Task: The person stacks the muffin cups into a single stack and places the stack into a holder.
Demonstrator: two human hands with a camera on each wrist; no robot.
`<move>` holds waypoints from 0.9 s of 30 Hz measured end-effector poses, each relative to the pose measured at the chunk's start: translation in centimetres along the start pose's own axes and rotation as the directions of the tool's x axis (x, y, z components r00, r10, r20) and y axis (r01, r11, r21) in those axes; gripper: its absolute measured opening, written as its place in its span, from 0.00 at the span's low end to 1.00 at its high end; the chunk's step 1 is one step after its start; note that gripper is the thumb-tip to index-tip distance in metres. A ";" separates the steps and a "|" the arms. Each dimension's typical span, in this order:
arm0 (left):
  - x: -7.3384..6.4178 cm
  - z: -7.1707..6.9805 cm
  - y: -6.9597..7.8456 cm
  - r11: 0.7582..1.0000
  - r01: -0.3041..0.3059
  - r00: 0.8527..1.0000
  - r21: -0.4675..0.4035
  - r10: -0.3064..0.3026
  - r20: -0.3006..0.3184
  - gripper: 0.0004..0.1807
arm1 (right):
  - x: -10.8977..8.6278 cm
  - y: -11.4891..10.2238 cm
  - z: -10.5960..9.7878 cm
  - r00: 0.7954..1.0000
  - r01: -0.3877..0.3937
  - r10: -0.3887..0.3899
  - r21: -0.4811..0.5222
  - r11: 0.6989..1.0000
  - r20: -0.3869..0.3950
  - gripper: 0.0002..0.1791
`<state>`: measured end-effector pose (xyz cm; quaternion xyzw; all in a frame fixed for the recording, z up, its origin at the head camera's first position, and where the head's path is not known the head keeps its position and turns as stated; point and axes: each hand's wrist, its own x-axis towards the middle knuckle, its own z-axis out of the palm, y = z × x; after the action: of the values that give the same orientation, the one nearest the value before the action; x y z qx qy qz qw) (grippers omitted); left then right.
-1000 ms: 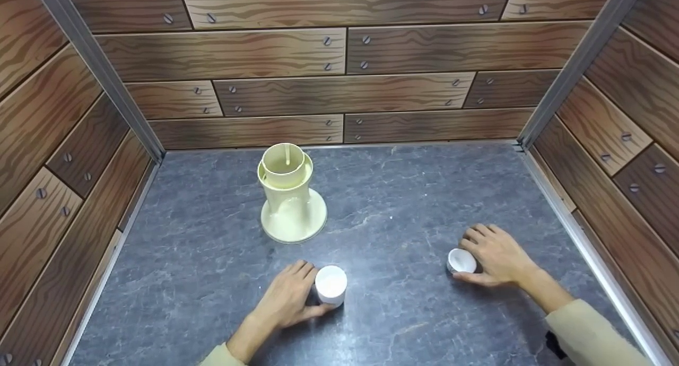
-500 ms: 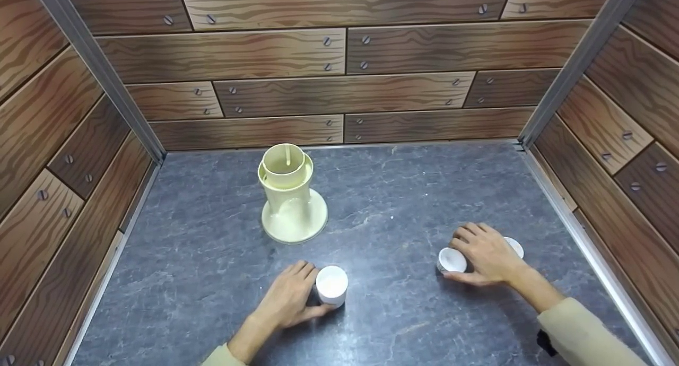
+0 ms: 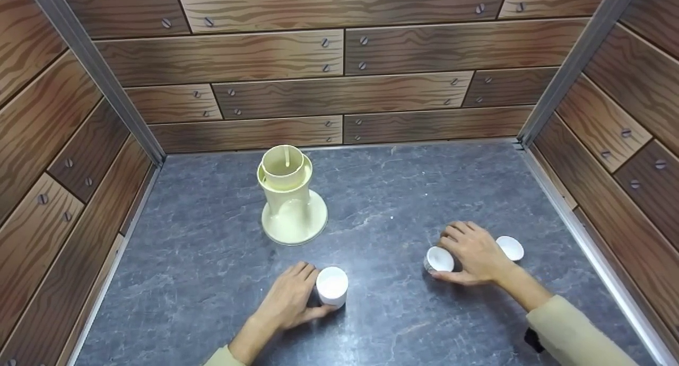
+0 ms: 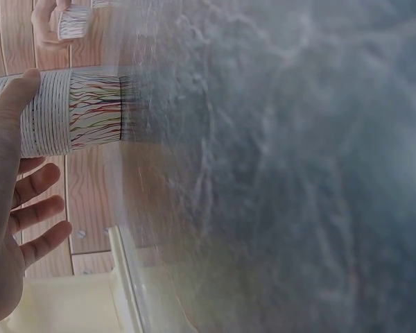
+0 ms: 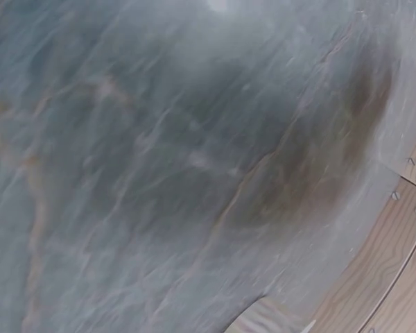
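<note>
My left hand (image 3: 289, 297) holds a tall stack of nested white paper cups (image 3: 332, 286) between thumb and forefinger. In the left wrist view the stack (image 4: 90, 111) shows many close rims and coloured wavy lines near its base on the table; the other fingers spread free of it. Over on the right, my right hand (image 3: 472, 254) grips a shorter paper cup (image 3: 440, 260), mouth up, with thumb and fingers on its sides. Another white paper cup (image 3: 510, 248) stands just behind that hand, partly covered by it. The right wrist view shows mostly tabletop and a patterned edge (image 5: 267, 319).
A pale yellow plastic stand (image 3: 294, 217) with a hollow tube on a round base stands left of centre, beyond my left hand. Wood-patterned walls (image 3: 345, 90) enclose the dark marbled table (image 3: 392, 191) at the back and both sides.
My right hand has slid left with its paper cup, bringing the other cup behind it into view. My left hand and the stack have stayed in place.
</note>
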<state>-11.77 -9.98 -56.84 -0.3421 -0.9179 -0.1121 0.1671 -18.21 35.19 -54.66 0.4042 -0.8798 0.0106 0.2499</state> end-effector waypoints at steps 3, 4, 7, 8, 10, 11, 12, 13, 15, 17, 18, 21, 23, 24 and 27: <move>0.0 0.0 0.0 1.000 -0.003 1.000 0.000 0.003 -0.009 0.37 | 0.5 -0.3 0.1 1.000 -0.003 0.003 0.006 1.000 -0.004 0.36; 0.0 0.0 0.0 1.000 -0.004 1.000 0.002 0.004 -0.010 0.37 | 0.7 -0.5 0.1 1.000 -0.003 0.003 0.010 1.000 -0.006 0.36; 0.0 0.0 0.1 1.000 -0.002 1.000 0.008 0.002 -0.009 0.38 | 1.2 -0.8 0.2 1.000 -0.004 0.004 0.020 1.000 -0.005 0.35; 0.0 0.0 0.1 1.000 -0.001 1.000 0.010 0.001 -0.008 0.38 | 1.4 -0.9 0.2 1.000 -0.003 0.004 0.028 1.000 -0.007 0.35; 0.0 0.0 0.0 1.000 0.001 1.000 0.013 -0.001 -0.005 0.38 | 1.7 -1.2 0.3 1.000 -0.001 0.001 0.042 0.999 -0.017 0.35; 0.0 0.0 0.0 1.000 0.002 1.000 0.014 -0.002 -0.004 0.38 | 1.9 -1.3 0.3 1.000 0.001 0.001 0.052 0.999 -0.023 0.34; -0.1 0.0 0.0 1.000 0.002 1.000 0.014 -0.002 -0.005 0.38 | 2.0 -1.5 0.3 1.000 0.003 -0.001 0.057 0.998 -0.030 0.34; -0.1 0.0 0.0 1.000 0.001 1.000 0.014 -0.001 -0.005 0.38 | 2.2 -1.6 0.3 0.999 0.005 -0.002 0.064 0.998 -0.038 0.34; -0.1 0.1 0.0 1.000 0.000 1.000 0.012 0.001 -0.008 0.38 | 2.5 -1.9 0.3 0.998 0.011 -0.007 0.071 0.997 -0.057 0.34; -0.1 0.1 0.0 1.000 -0.002 1.000 0.009 0.002 -0.009 0.37 | 2.8 -2.2 0.2 0.998 0.011 -0.005 0.079 0.997 -0.066 0.34; -0.1 0.1 0.0 1.000 -0.003 1.000 0.008 0.003 -0.009 0.37 | 2.9 -2.3 0.2 0.998 0.011 -0.005 0.079 0.997 -0.069 0.35; -0.2 0.1 -0.1 1.000 -0.004 1.000 0.006 0.004 -0.009 0.37 | 3.4 -2.7 0.1 0.997 0.010 -0.003 0.094 0.996 -0.079 0.35; -0.1 0.1 -0.1 1.000 -0.005 1.000 0.008 0.005 -0.008 0.37 | 3.7 -2.9 0.1 0.995 0.016 -0.006 0.103 0.995 -0.096 0.34; -0.1 0.1 -0.1 1.000 -0.005 1.000 0.009 0.005 -0.008 0.37 | 3.9 -3.1 0.1 0.994 0.020 -0.008 0.114 0.993 -0.106 0.34; -0.1 0.1 -0.1 1.000 -0.003 1.000 0.010 0.003 -0.005 0.37 | 4.4 -3.4 0.2 0.990 0.035 -0.017 0.130 0.991 -0.139 0.32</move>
<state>-11.76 -10.09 -56.98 -0.3422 -0.9176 -0.1079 0.1713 -18.25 29.71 -53.44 0.4298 -0.8524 0.0934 0.2827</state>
